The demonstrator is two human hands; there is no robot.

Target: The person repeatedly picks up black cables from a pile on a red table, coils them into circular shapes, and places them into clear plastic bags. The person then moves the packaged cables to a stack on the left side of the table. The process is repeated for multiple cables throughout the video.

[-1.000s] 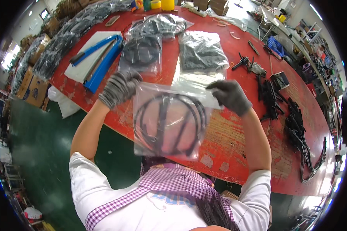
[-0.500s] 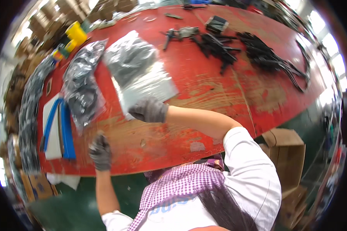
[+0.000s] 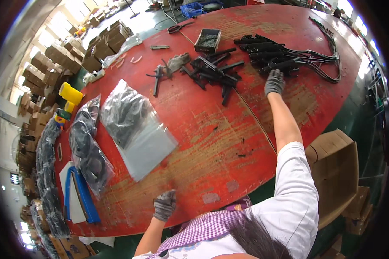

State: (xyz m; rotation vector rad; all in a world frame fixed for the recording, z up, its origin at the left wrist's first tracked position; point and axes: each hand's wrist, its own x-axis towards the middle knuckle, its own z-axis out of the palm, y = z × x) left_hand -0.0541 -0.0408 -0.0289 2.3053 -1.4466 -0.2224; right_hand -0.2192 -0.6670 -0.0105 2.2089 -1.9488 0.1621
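My right hand point(image 3: 274, 82), in a grey knitted glove, reaches far over the table. Its fingers are stretched out at the near edge of a bundle of black tube-like pieces with dark cords point(image 3: 266, 54); whether they press on it I cannot tell. Close to the table's front edge, my left hand point(image 3: 164, 205), gloved alike, is curled with nothing visible in it. Beyond it lie a clear plastic bag with black contents point(image 3: 123, 114) and flat clear bags point(image 3: 148, 149). A second filled bag point(image 3: 88, 144) is further left.
Loose black strips point(image 3: 214, 71) lie mid-table by an open box of small metal parts point(image 3: 208, 41). At left are a blue-edged tool point(image 3: 83, 196) and yellow tape rolls point(image 3: 70, 93). Scissors point(image 3: 177, 28) rest at the back. A cardboard box point(image 3: 335, 172) stands right of me.
My right hand has gone from beside the flat clear bags to the black bundle at the far right, its arm stretching out. The left hand now appears further right, and the view has shifted.
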